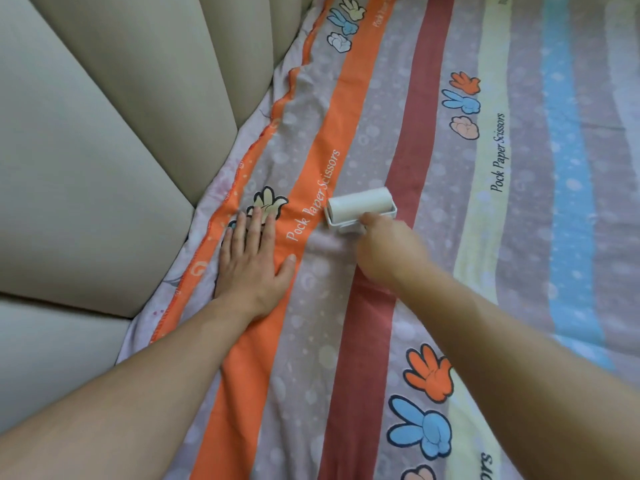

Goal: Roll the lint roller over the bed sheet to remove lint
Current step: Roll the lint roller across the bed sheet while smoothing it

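The roller (pixel 360 204) lay on the sheet (pixel 519 237) in the pale mauve band between the orange stripe (pixel 322 161) and the maroon stripe (pixel 408 161), its white drum touching the cloth just far of the right hand (pixel 388 249). That hand was blurred, but its fingers looked curled round the handle, which was itself hidden under them. The left hand (pixel 254 261) lay flat on the orange stripe to the left, fingers straight and spread, thumb out, gripping nothing and pressing the cloth down near the beige padding (pixel 104 168). The likeliest trouble was the sheet dragging: the sticky drum could lift or bunch the fabric on a stroke running away from the flat hand, and faint creases already showed along the left edge. A stroke towards the left could run the drum into the fingers (pixel 258 220) of the flat hand, which lay close beside it. If the drum were tilted, only one end would bite, leaving a strip of lint behind. Whether the paper was already clogged could not be told from here; a spent sheet would roll over lint and pick up nothing. The loose edge by the padding could also catch and wrap onto the drum.
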Action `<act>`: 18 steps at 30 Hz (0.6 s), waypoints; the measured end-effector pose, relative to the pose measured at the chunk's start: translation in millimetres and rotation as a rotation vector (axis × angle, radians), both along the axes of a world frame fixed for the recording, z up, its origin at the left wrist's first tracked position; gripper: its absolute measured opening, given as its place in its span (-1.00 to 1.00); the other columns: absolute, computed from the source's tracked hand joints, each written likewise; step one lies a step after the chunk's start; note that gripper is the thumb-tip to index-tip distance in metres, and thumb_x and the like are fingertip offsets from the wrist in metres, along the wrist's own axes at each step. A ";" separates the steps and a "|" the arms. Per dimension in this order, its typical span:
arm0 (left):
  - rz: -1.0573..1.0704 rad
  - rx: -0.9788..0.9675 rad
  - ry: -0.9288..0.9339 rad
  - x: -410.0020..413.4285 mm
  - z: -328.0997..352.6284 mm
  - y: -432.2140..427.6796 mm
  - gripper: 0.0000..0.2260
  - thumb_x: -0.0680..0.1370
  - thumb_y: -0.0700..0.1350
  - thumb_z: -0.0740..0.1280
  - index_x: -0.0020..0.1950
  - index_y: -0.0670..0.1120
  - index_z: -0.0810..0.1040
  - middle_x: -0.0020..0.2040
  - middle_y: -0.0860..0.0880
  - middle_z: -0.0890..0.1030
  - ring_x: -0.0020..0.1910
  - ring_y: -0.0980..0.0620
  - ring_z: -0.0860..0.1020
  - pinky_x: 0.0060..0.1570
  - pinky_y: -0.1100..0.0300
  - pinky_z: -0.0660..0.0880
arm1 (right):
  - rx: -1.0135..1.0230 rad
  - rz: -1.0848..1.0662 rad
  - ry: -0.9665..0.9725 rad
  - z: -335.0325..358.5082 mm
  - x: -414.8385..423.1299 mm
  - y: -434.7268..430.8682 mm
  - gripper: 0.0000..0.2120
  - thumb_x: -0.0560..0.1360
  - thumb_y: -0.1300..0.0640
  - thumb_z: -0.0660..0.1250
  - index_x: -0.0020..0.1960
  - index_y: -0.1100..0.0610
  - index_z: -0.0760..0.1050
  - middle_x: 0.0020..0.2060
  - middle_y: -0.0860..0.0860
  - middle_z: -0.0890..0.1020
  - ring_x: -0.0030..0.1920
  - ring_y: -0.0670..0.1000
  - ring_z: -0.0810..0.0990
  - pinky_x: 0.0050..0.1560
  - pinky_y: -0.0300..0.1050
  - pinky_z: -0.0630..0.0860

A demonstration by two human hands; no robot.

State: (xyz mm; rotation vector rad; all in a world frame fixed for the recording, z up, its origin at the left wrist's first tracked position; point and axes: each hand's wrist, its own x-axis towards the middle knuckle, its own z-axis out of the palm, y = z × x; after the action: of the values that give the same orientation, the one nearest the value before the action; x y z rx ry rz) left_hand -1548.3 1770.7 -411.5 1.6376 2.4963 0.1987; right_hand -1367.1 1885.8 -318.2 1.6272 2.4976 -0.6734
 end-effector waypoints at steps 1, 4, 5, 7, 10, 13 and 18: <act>0.001 -0.010 -0.007 0.1 2.3 0.7 -0.21 0.49 0.29 -0.15 0.67 -0.04 -0.12 0.67 -0.06 -0.15 0.63 -0.05 -0.23 0.57 -0.01 -0.29 | 0.009 0.011 -0.011 0.7 7.9 -10.7 -0.73 0.49 0.23 0.14 0.16 0.12 0.44 -0.01 0.17 0.58 -0.10 0.20 0.52 -0.19 -0.08 0.38; -0.001 -0.045 -0.014 0.9 9.1 1.3 -0.21 0.48 0.28 -0.18 0.66 -0.02 -0.20 0.66 -0.05 -0.21 0.62 -0.04 -0.28 0.55 0.02 -0.34 | -0.003 0.027 -0.031 1.0 27.7 -31.4 -0.82 0.49 0.22 0.12 0.06 0.07 0.39 -0.10 0.14 0.57 -0.18 0.17 0.46 -0.24 -0.07 0.37; -0.005 -0.061 -0.004 1.4 11.0 1.0 -0.23 0.50 0.27 -0.17 0.66 -0.02 -0.22 0.66 -0.05 -0.23 0.62 -0.04 -0.29 0.55 0.02 -0.35 | -0.019 0.024 -0.035 1.8 34.0 -35.9 -0.83 0.49 0.22 0.12 0.03 0.04 0.37 -0.12 0.12 0.56 -0.18 0.17 0.47 -0.25 -0.07 0.37; -0.006 -0.086 0.015 3.2 14.0 -1.4 -0.27 0.56 0.26 -0.13 0.65 -0.02 -0.24 0.65 -0.05 -0.26 0.61 -0.06 -0.31 0.55 0.00 -0.35 | -0.038 0.025 -0.059 3.7 46.7 -45.4 -0.77 0.49 0.22 0.12 0.09 0.00 0.40 -0.10 0.11 0.57 -0.17 0.16 0.48 -0.23 -0.07 0.40; 0.010 -0.106 0.024 7.6 19.1 -10.5 -0.32 0.66 0.23 -0.03 0.64 -0.02 -0.27 0.64 -0.05 -0.29 0.61 -0.08 -0.32 0.55 -0.01 -0.34 | -0.045 0.035 -0.083 9.1 67.1 -64.2 -0.69 0.50 0.21 0.11 0.20 0.01 0.43 -0.03 0.12 0.61 -0.15 0.15 0.52 -0.15 -0.01 0.52; 0.019 -0.090 0.027 10.4 23.1 -20.5 -0.30 0.66 0.23 0.02 0.65 -0.04 -0.22 0.65 -0.06 -0.26 0.62 -0.09 -0.26 0.56 0.01 -0.31 | -0.088 0.043 -0.124 18.7 86.8 -79.9 -0.63 0.55 0.17 0.10 0.34 -0.02 0.38 0.00 0.09 0.62 -0.08 0.10 0.59 -0.10 0.02 0.59; 0.118 -0.065 0.007 4.9 27.7 -28.1 -0.27 0.65 0.25 0.02 0.65 -0.18 -0.05 0.66 -0.13 -0.02 0.64 -0.07 -0.08 0.59 0.02 -0.13 | -0.228 0.041 -0.177 55.2 105.3 -76.5 -0.60 0.58 0.12 0.12 0.39 -0.08 0.39 0.09 0.04 0.58 -0.24 -0.05 0.56 -0.31 -0.22 0.52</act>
State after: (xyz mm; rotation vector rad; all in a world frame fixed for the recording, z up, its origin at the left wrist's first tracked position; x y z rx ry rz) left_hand -1543.5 1742.6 -383.7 1.4713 2.5781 0.1237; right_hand -1261.8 1809.3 -263.0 1.4824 2.2334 -0.7429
